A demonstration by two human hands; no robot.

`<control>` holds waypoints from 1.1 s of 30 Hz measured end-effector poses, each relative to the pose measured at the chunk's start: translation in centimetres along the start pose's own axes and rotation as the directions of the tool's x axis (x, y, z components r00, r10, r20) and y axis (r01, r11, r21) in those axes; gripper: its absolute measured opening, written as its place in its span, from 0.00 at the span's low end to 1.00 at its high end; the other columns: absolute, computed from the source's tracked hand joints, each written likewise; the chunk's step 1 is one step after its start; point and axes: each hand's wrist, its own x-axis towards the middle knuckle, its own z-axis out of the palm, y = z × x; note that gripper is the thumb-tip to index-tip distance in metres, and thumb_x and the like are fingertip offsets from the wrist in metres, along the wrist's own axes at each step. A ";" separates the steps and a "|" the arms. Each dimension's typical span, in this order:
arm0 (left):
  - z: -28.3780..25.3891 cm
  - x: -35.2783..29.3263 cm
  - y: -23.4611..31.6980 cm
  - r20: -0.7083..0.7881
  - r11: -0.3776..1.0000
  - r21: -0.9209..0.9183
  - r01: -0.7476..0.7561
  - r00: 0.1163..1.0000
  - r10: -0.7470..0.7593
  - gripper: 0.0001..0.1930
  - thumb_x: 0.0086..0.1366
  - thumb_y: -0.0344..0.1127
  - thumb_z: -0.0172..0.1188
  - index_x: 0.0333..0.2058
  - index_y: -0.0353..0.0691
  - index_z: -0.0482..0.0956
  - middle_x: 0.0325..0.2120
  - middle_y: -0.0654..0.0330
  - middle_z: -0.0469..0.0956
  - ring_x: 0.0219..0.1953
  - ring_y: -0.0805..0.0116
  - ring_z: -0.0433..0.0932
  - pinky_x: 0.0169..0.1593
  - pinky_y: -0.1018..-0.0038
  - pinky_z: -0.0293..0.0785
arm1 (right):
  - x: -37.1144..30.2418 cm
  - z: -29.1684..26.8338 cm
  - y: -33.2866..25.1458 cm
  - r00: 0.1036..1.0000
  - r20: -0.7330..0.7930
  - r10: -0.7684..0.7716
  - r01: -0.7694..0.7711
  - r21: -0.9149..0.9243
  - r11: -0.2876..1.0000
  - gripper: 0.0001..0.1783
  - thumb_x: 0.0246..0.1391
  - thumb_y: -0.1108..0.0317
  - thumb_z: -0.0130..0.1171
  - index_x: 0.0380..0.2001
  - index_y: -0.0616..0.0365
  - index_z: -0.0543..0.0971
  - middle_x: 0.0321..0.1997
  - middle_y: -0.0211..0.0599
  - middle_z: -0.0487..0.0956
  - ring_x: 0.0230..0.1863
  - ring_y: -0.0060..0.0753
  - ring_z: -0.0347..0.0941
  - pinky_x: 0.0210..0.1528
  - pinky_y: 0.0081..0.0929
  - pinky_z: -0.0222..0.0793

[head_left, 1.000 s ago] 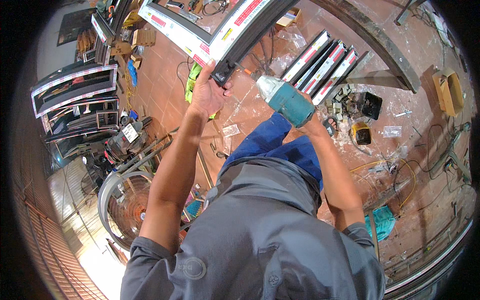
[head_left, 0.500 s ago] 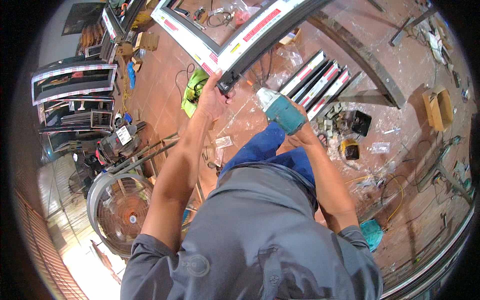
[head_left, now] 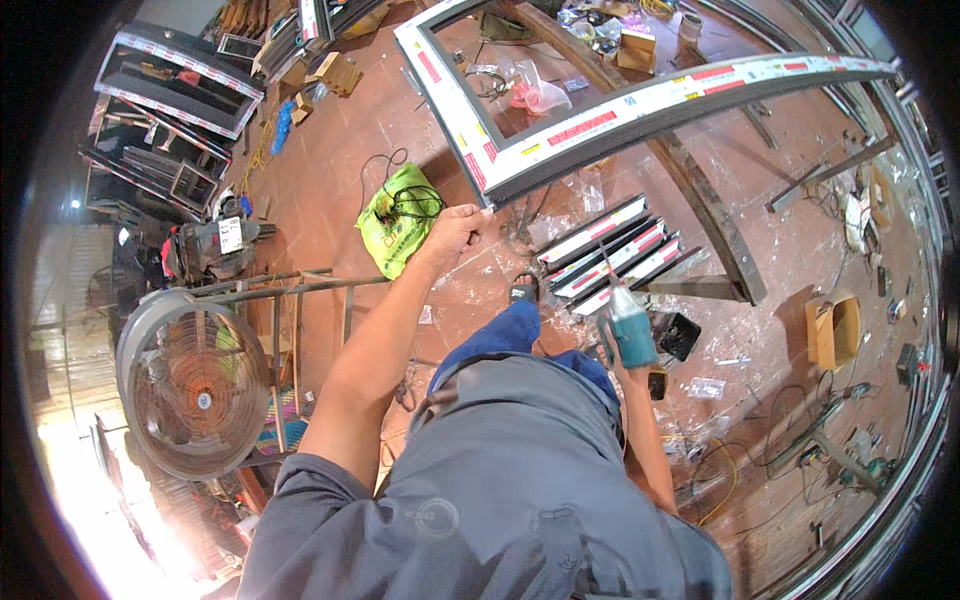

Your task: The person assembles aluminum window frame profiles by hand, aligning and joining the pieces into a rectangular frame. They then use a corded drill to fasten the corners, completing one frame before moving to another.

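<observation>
A large window frame (head_left: 583, 134), dark with white and red protective film, stretches across the upper middle. My left hand (head_left: 458, 234) is closed at its near corner, thumb and fingers pinching the tip. My right hand (head_left: 630, 376) is wrapped around the handle of a teal cordless drill (head_left: 630, 330), a little blurred by motion. The drill's long thin bit points up and away, apart from the frame. Under my left hand, a bright green bag (head_left: 392, 225) with a black cord lies on the tiled floor.
Film-covered profiles (head_left: 610, 255) lie beyond the drill, beside a steel beam (head_left: 705, 215). A cardboard box (head_left: 832, 333) and a black tray (head_left: 677, 337) are on the right. To the left stand a large fan (head_left: 195, 385), a motorbike (head_left: 215, 250) and stacked frames (head_left: 180, 85). Cables trail across the floor.
My right hand has drawn the drill away from the frame's corner, down and to the right. My left hand stays at the corner. The view has shifted, showing more of the frame.
</observation>
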 end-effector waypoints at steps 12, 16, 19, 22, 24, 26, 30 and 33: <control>2.9 3.5 -5.6 0.328 0.985 0.174 -0.014 0.944 -0.044 0.14 0.67 0.47 0.72 0.34 0.42 0.82 0.20 0.67 0.74 0.20 0.72 0.70 0.25 0.70 0.67 | -19.7 -5.4 -1.8 0.674 -0.737 -0.053 -0.461 -0.476 0.749 0.31 0.54 0.67 0.78 0.57 0.66 0.76 0.53 0.44 0.82 0.54 0.41 0.78 0.57 0.42 0.74; 1.4 1.1 1.5 0.634 0.390 0.627 -0.675 0.732 0.247 0.17 0.66 0.47 0.70 0.49 0.47 0.85 0.24 0.61 0.76 0.29 0.65 0.79 0.36 0.68 0.73 | -21.7 1.0 0.7 0.497 -0.867 -0.016 -0.143 -0.100 0.985 0.40 0.45 0.71 0.83 0.60 0.62 0.74 0.52 0.38 0.81 0.51 0.38 0.78 0.54 0.40 0.77; -0.6 2.0 7.9 0.785 -0.068 0.354 -0.933 0.257 0.564 0.24 0.60 0.49 0.73 0.53 0.51 0.85 0.27 0.59 0.76 0.31 0.61 0.79 0.35 0.64 0.72 | -23.3 6.7 5.6 0.303 -0.951 -0.054 0.056 -0.039 0.998 0.37 0.42 0.72 0.84 0.57 0.60 0.77 0.48 0.35 0.81 0.48 0.35 0.78 0.53 0.37 0.78; -0.7 5.2 13.2 0.914 -0.324 0.301 -0.897 0.175 0.365 0.31 0.57 0.53 0.72 0.59 0.53 0.81 0.30 0.63 0.75 0.33 0.62 0.78 0.41 0.60 0.70 | -23.3 12.8 8.3 0.367 -0.920 -0.139 -0.207 -0.227 0.952 0.28 0.48 0.67 0.82 0.51 0.58 0.80 0.45 0.35 0.82 0.47 0.32 0.78 0.53 0.38 0.77; -1.2 7.6 14.0 0.954 -0.415 0.232 -0.879 0.123 0.273 0.34 0.59 0.55 0.71 0.63 0.55 0.77 0.31 0.63 0.75 0.35 0.62 0.78 0.48 0.57 0.68 | -17.3 23.7 -3.9 0.374 -0.928 -0.004 -0.221 -0.094 0.971 0.23 0.52 0.60 0.79 0.46 0.59 0.83 0.43 0.32 0.83 0.43 0.29 0.79 0.49 0.32 0.76; 0.1 9.3 15.0 0.984 -0.452 0.086 -0.888 0.005 0.178 0.34 0.60 0.55 0.70 0.64 0.55 0.76 0.32 0.63 0.75 0.36 0.62 0.78 0.50 0.58 0.66 | -16.8 27.1 -4.4 0.444 -0.895 -0.038 -0.128 -0.105 0.986 0.20 0.58 0.56 0.76 0.45 0.58 0.83 0.40 0.33 0.85 0.44 0.29 0.79 0.50 0.37 0.76; 1.0 10.7 15.7 0.977 -0.508 -0.105 -0.855 -0.184 0.107 0.34 0.61 0.54 0.70 0.65 0.56 0.75 0.31 0.64 0.73 0.35 0.63 0.77 0.52 0.57 0.65 | -15.6 29.4 2.1 0.370 -0.928 -0.037 -0.103 -0.080 0.991 0.20 0.57 0.57 0.77 0.45 0.59 0.84 0.42 0.32 0.86 0.42 0.32 0.81 0.48 0.37 0.77; 1.2 11.6 14.7 0.968 -0.482 -0.140 -0.865 -0.222 0.117 0.33 0.59 0.48 0.73 0.64 0.56 0.77 0.28 0.64 0.69 0.33 0.63 0.74 0.55 0.53 0.68 | -14.9 28.3 6.2 0.478 -0.862 -0.171 -0.167 -0.280 0.945 0.18 0.60 0.58 0.74 0.46 0.59 0.85 0.44 0.31 0.86 0.43 0.31 0.81 0.50 0.34 0.77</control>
